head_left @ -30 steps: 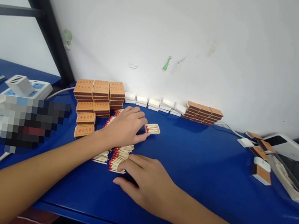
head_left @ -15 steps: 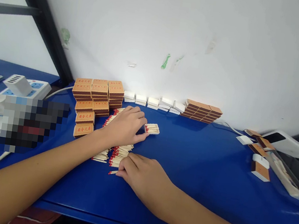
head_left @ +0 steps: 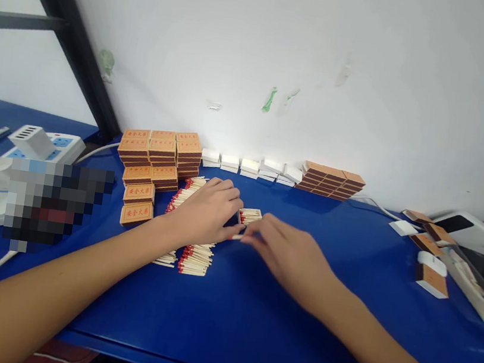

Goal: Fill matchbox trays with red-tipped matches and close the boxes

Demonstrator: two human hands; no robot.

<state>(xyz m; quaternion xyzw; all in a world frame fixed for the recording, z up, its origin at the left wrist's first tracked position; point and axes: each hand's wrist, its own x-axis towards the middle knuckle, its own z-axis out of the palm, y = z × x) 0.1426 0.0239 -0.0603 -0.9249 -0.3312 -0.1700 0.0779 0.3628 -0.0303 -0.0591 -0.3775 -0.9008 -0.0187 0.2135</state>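
A small white matchbox tray [head_left: 256,222] lies on the blue table, partly filled with red-tipped matches. My left hand [head_left: 208,213] is bent around the tray's left end, with thumb and fingertips at its corners. Close to the tray's near side, my right hand [head_left: 286,251] pinches a single match [head_left: 237,237] between thumb and fingertips. The match's red head points left, near my left thumb. Rows of loose matches [head_left: 195,259] lie on the table below and behind my left hand, which partly hides them.
Orange matchboxes [head_left: 137,213] are stacked at the left, more matchboxes [head_left: 329,182] at the back right. White trays [head_left: 230,163] line the wall between them. A power strip [head_left: 69,148] stands far left. Loose boxes [head_left: 433,280] and a white device [head_left: 478,233] lie on the right.
My right hand has moved up and right from the match rows to the tray, carrying one match. My left hand stays by the tray. The view has shifted slightly.
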